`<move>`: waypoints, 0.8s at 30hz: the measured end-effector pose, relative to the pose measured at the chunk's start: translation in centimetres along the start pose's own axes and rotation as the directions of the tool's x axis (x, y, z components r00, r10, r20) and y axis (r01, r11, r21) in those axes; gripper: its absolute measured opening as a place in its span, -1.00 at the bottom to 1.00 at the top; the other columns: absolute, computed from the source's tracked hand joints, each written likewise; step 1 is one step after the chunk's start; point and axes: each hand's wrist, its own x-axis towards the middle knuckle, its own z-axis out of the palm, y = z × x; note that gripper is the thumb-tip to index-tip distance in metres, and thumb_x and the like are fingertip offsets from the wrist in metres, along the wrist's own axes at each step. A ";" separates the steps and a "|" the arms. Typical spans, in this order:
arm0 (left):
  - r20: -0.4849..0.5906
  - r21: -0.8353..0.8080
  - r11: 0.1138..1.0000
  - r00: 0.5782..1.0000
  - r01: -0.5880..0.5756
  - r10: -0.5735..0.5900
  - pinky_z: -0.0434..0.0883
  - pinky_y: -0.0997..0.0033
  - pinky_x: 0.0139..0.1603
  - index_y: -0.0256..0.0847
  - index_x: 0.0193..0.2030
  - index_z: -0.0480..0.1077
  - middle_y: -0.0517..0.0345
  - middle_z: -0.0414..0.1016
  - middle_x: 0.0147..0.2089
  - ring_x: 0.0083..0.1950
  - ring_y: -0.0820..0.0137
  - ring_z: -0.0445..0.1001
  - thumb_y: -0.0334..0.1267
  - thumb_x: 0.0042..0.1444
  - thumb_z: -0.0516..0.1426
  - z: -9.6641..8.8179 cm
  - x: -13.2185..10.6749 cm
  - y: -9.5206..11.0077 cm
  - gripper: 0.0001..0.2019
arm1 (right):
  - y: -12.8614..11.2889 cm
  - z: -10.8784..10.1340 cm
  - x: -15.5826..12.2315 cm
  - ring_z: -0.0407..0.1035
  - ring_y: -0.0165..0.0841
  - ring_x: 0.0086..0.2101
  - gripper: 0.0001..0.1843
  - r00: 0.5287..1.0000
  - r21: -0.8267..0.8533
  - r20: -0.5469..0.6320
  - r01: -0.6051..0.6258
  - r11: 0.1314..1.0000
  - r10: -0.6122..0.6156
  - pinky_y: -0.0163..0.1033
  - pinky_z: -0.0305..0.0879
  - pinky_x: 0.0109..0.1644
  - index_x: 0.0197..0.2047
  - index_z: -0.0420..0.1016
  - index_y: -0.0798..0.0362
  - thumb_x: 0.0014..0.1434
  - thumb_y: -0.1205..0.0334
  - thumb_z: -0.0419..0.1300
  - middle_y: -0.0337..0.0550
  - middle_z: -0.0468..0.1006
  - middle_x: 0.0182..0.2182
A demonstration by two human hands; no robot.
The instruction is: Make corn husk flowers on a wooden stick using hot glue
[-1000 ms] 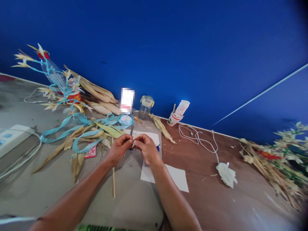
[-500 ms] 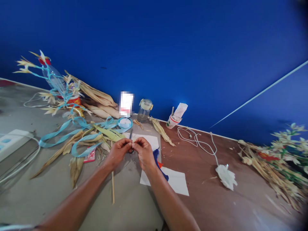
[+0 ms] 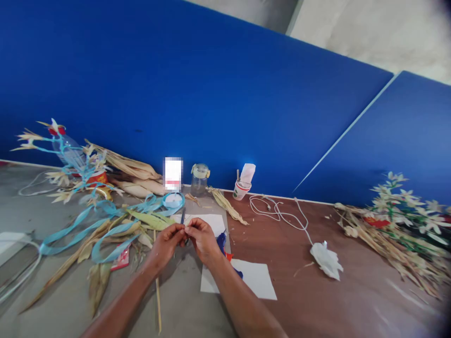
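My left hand (image 3: 166, 245) and my right hand (image 3: 203, 239) meet fingertip to fingertip over the table, both pinched on a small pale piece I cannot make out. A thin dark stick (image 3: 182, 216) rises just behind the fingers. Under my right wrist lie white paper sheets (image 3: 254, 278) and a dark blue and red scrap (image 3: 223, 244). A bamboo skewer (image 3: 158, 300) lies on the grey table (image 3: 52, 305) below my left wrist. Dried corn husks (image 3: 102, 230) and light blue ribbon (image 3: 70, 232) spread to the left of my hands.
A ribbon spool (image 3: 174, 200), a glass jar (image 3: 199, 180) and a paper cup (image 3: 241, 189) stand along the blue wall (image 3: 211, 103). A white cable (image 3: 282, 215) ends at a white husk flower (image 3: 326, 260). Husk flower bunches lie at far right (image 3: 401, 225) and in a bottle (image 3: 66, 152) at left.
The camera has tilted up, so the table and my hands sit lower in view and the wall's top shows. My hands stay pinched together in the same spot.
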 end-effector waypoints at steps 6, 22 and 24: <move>-0.021 0.012 1.000 0.999 -0.025 0.025 0.22 0.48 -0.47 -0.25 -0.45 0.43 0.26 0.32 -0.59 -0.56 0.49 0.26 -0.13 -0.05 0.17 0.2 -0.1 0.5 -0.80 | 0.0 0.1 0.0 0.22 -0.47 -0.66 -0.82 0.999 0.019 0.035 0.022 1.000 -0.023 -0.33 0.19 -0.63 -0.55 0.36 0.05 -0.25 0.27 0.30 -0.34 0.35 -0.64; -0.025 0.036 0.999 0.999 -0.038 0.039 0.26 0.46 -0.42 -0.26 -0.38 0.47 0.23 0.38 -0.57 -0.52 0.46 0.32 -0.14 -0.04 0.16 0.3 -0.1 -0.4 -0.79 | 0.7 -0.7 0.3 0.17 -0.51 -0.71 -0.81 0.990 -0.106 0.100 0.108 0.988 -0.097 -0.37 0.11 -0.60 -0.50 0.26 0.03 -0.13 0.19 0.23 -0.42 0.30 -0.71; -0.016 0.026 0.999 0.999 -0.036 0.036 0.26 0.46 -0.41 -0.27 -0.36 0.47 0.24 0.38 -0.56 -0.51 0.46 0.32 -0.14 -0.03 0.15 0.2 0.0 -0.6 -0.78 | 0.9 -0.9 0.5 0.18 -0.51 -0.70 -0.82 0.988 -0.112 0.104 0.126 0.986 -0.115 -0.38 0.12 -0.59 -0.48 0.27 0.04 -0.10 0.18 0.21 -0.43 0.30 -0.72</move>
